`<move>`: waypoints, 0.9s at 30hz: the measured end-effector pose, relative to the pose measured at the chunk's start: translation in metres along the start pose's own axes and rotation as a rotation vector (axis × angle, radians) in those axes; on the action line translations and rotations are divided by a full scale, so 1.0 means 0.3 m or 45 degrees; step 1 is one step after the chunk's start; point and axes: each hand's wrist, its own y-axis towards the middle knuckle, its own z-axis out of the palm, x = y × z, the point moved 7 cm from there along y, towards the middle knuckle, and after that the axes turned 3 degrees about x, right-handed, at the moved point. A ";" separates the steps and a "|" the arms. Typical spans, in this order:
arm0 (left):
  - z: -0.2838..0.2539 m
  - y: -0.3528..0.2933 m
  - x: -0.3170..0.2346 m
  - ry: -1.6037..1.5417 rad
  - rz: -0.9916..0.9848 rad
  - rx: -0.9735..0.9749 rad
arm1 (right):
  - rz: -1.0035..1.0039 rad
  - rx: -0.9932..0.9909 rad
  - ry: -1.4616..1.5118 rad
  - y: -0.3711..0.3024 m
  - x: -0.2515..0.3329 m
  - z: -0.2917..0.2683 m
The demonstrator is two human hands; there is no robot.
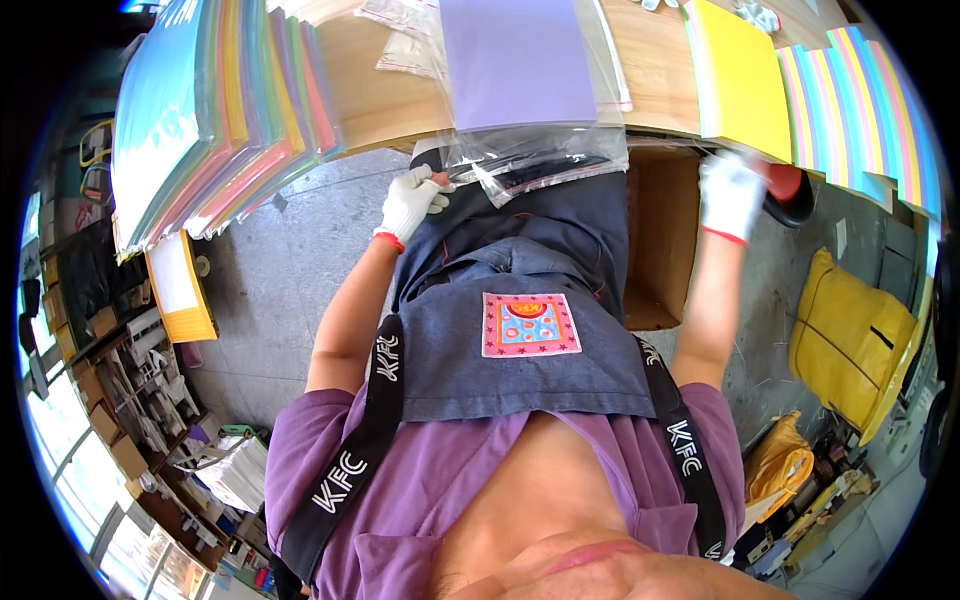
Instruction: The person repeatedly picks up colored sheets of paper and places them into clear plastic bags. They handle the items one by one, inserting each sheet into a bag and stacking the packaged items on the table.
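My left hand (pixel 412 205), in a white knit glove with a red cuff, is closed at the near left corner of a clear plastic bag (pixel 560 160), its fingertips pinching the bag's edge. A block of purple paper (pixel 520 65) lies within the bag on the table, and the bag's loose mouth hangs over the near edge above my lap. My right hand (pixel 733 195), gloved the same way, is smeared by motion just below the near edge of a yellow paper stack (pixel 742 80). Its fingers cannot be made out.
Bagged stacks of coloured paper (pixel 165 110) rise at the left of the wooden table (pixel 375 100). Striped pastel paper stacks (pixel 850 110) stand at the right. Small clear bags (pixel 408 52) lie beyond my left hand. Below the table are a cardboard box (pixel 660 240) and a red-and-black round object (pixel 790 195).
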 end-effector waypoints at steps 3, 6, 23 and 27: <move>-0.031 0.015 -0.030 0.326 0.150 0.031 | -0.069 -0.532 -0.894 -0.183 0.282 -0.501; -0.060 -0.022 -0.214 1.097 0.837 -0.305 | 1.278 -0.173 -2.682 -0.463 0.014 -0.796; 0.091 -0.069 -0.345 1.693 1.708 0.095 | -1.323 1.053 -2.351 -0.014 -0.420 0.453; 0.070 -0.085 -0.315 1.606 1.606 -0.031 | -1.289 0.873 -2.241 -0.027 -0.404 0.452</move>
